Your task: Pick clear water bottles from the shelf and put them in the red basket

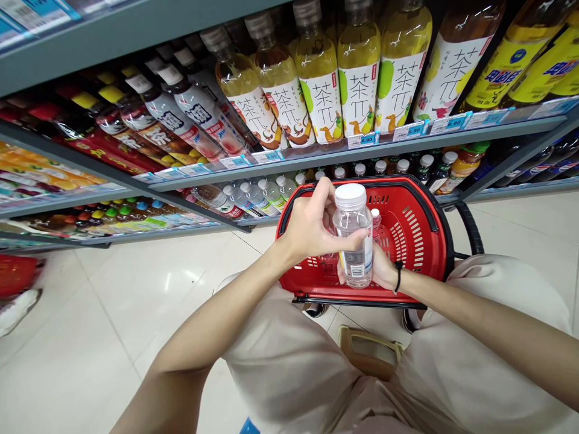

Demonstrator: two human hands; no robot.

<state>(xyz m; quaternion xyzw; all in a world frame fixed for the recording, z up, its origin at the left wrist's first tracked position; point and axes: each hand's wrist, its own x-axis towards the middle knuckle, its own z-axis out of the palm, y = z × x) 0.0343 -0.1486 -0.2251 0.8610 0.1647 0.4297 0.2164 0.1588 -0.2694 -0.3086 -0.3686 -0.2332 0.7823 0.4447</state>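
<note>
Both hands hold a clear bottle upright over a red basket on the floor. The left hand has its fingers clamped around the bottle's upper part, just below the white cap. The right hand cups it from behind, fingers closed on the lower part.

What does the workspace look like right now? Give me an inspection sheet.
Surface: pale tiled floor.
Job's things: clear bottle with white cap, upright over the red basket; another bottle inside.
Clutter: nothing seen.
Grip: left hand wraps the bottle's upper part; right hand holds its lower part from behind.
Cables: nothing seen.
Surroundings: shelves of tea and water bottles with price tags; second red basket at far left.
</note>
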